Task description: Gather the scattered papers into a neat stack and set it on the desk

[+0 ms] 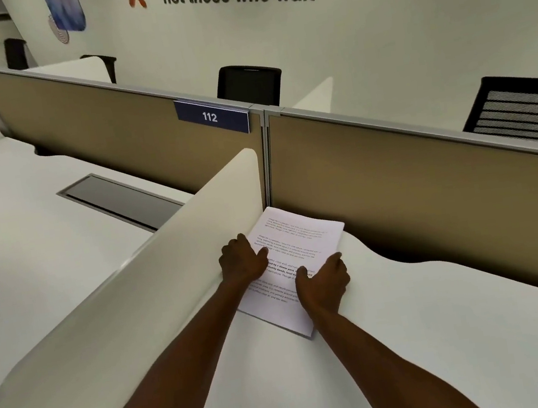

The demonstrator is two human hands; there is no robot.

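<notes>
The left hand (241, 259) rests on the left edge of the paper stack (296, 251), with its fingers curled down over that edge. The right hand (323, 282) sits on the right edge of the stack, nearer the person, with the thumb on top of the page. Both hands press in on the stack from its two sides. They are bent around its edges, not flat and not made into fists.

The stack lies flat on the white surface (418, 338). It is in the corner, just beside the cream side divider (166, 270) on its left, and its far end is close to the tan back panel (411, 166).

The papers look gathered already. This seems to be the last step: squaring the edges and leaving the stack down. Next, the hands likely need only a small push to line up the sheets, then a gentle lift away so nothing slides.

The top sheet is white with lines of small black print. The edges look mostly even, with a thin sliver of a lower sheet showing at the near corner.
</notes>
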